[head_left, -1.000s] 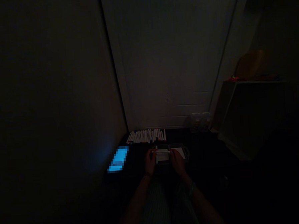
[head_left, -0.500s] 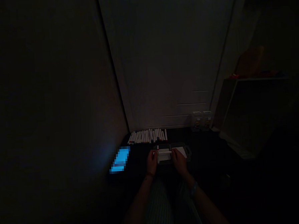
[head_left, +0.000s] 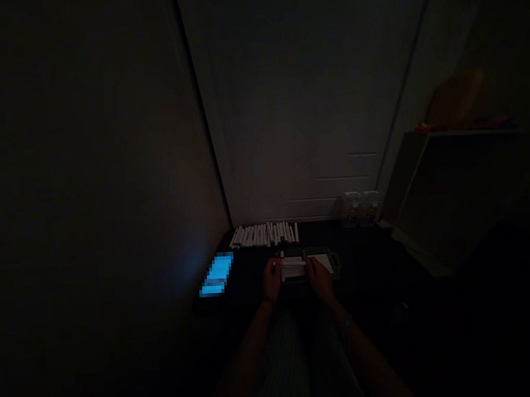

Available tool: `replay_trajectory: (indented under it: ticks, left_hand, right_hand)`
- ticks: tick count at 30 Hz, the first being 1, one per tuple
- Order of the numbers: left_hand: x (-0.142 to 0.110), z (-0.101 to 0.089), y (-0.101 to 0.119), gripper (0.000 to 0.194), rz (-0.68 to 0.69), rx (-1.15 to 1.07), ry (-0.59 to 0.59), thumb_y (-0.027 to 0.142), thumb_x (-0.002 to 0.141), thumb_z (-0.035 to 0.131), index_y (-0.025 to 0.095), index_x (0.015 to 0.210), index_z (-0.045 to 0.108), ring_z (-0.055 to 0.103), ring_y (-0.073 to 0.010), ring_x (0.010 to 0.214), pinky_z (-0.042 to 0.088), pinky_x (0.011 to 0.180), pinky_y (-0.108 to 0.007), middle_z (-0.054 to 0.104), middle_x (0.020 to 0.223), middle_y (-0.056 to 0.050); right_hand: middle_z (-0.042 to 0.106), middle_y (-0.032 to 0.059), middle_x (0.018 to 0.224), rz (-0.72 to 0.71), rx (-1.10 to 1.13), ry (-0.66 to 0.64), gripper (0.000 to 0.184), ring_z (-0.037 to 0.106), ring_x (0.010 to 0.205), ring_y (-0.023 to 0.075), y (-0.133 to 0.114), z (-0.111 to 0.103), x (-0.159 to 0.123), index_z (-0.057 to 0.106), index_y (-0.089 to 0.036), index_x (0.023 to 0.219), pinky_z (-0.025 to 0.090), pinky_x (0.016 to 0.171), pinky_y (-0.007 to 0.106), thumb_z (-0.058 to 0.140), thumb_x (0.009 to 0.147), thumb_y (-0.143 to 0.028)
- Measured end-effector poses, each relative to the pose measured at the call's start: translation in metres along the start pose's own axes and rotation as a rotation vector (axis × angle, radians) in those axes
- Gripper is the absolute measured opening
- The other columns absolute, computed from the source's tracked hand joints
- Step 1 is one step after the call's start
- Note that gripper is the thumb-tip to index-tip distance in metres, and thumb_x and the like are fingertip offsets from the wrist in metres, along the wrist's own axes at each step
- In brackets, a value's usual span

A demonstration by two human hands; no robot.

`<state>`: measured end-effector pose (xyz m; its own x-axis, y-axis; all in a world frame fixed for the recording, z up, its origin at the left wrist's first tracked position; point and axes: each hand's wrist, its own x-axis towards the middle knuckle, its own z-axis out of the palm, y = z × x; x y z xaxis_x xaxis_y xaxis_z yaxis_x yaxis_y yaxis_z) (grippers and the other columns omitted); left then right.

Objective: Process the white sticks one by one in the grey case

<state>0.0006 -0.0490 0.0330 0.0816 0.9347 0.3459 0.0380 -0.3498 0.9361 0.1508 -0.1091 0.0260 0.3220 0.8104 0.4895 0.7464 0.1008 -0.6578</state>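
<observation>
In dim light, a white marker (head_left: 295, 263) lies crosswise between my two hands. My left hand (head_left: 272, 281) is closed with its fingers at the marker's left end. At the other end, my right hand (head_left: 320, 280) pinches it. Under and behind them is an open clear plastic case (head_left: 336, 272) with white inside both halves. A second marker (head_left: 283, 274) stands lengthwise along the left side of the case, near my left fingers. Fine detail at the fingertips is lost in the dark.
Several white markers (head_left: 264, 234) with coloured ends lie in a row at the back of the dark table (head_left: 367, 276). A lit, blurred phone screen (head_left: 216, 274) is at the left. Two clear containers (head_left: 361, 209) stand back right, beside a shelf unit (head_left: 408, 173).
The whole view has shifted slightly, so the table appears a little higher and farther right. Both hands still hold the marker between them over the case.
</observation>
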Motion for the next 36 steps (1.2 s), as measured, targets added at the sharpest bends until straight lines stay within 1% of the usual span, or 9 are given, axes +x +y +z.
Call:
replay_trajectory:
  ticks: [3, 8, 14, 19, 30, 36]
  left_hand:
    - [-0.0003, 0.0000, 0.0002, 0.029, -0.021, 0.005, -0.002, 0.045, 0.077, 0.046, 0.018, 0.081, 0.055, 0.053, -0.0130, 0.071, 0.042, 0.064, -0.022, 0.058, 0.074, 0.000]
    - [0.0007, -0.0002, -0.0011, 0.028, -0.020, -0.005, -0.006, 0.044, 0.078, 0.044, 0.017, 0.078, 0.053, 0.051, -0.0117, 0.068, 0.040, 0.062, -0.020, 0.055, 0.070, 0.001]
    - [0.0006, -0.0006, -0.0025, 0.028, -0.007, 0.010, -0.037, 0.044, 0.079, 0.042, 0.018, 0.080, 0.052, 0.051, -0.0119, 0.068, 0.040, 0.061, -0.020, 0.056, 0.071, 0.001]
    - [-0.0008, -0.0010, -0.0018, 0.028, 0.019, 0.046, -0.024, 0.043, 0.080, 0.041, 0.018, 0.080, 0.052, 0.050, -0.0113, 0.069, 0.039, 0.062, -0.020, 0.055, 0.073, 0.001]
    - [-0.0007, -0.0012, -0.0017, 0.027, 0.011, 0.019, -0.029, 0.044, 0.078, 0.045, 0.018, 0.071, 0.050, 0.046, -0.0089, 0.062, 0.037, 0.058, -0.017, 0.049, 0.064, 0.004]
    - [-0.0020, 0.0000, -0.0006, 0.027, 0.017, 0.010, -0.050, 0.044, 0.079, 0.043, 0.019, 0.078, 0.051, 0.048, -0.0100, 0.065, 0.038, 0.061, -0.019, 0.053, 0.068, 0.003]
  right_hand:
    - [0.061, 0.0043, 0.090, -0.002, -0.006, 0.008, 0.036, 0.056, 0.080, 0.0147, 0.0018, 0.0010, -0.0003, 0.055, -0.020, 0.096, 0.036, 0.066, 0.021, 0.023, 0.091, -0.037]
    - [0.062, 0.0050, 0.089, -0.004, -0.022, 0.024, 0.036, 0.056, 0.080, 0.0147, 0.0015, 0.0026, 0.0004, 0.055, -0.019, 0.094, 0.036, 0.068, 0.022, 0.023, 0.091, -0.036]
    - [0.062, 0.0051, 0.091, -0.001, -0.039, 0.018, 0.035, 0.056, 0.080, 0.0149, 0.0009, 0.0011, -0.0004, 0.055, -0.020, 0.095, 0.036, 0.067, 0.022, 0.025, 0.091, -0.037]
    - [0.063, 0.0049, 0.089, -0.006, -0.024, 0.010, 0.036, 0.056, 0.080, 0.0151, 0.0003, -0.0009, -0.0007, 0.056, -0.020, 0.095, 0.036, 0.067, 0.022, 0.024, 0.091, -0.036]
    - [0.062, 0.0055, 0.087, 0.009, -0.038, 0.012, 0.037, 0.056, 0.078, 0.0152, -0.0001, -0.0018, -0.0004, 0.056, -0.019, 0.093, 0.036, 0.066, 0.022, 0.023, 0.091, -0.036]
    - [0.061, 0.0049, 0.091, -0.010, 0.017, 0.036, 0.035, 0.055, 0.082, 0.0148, -0.0043, -0.0044, -0.0004, 0.055, -0.020, 0.096, 0.037, 0.070, 0.023, 0.025, 0.091, -0.036]
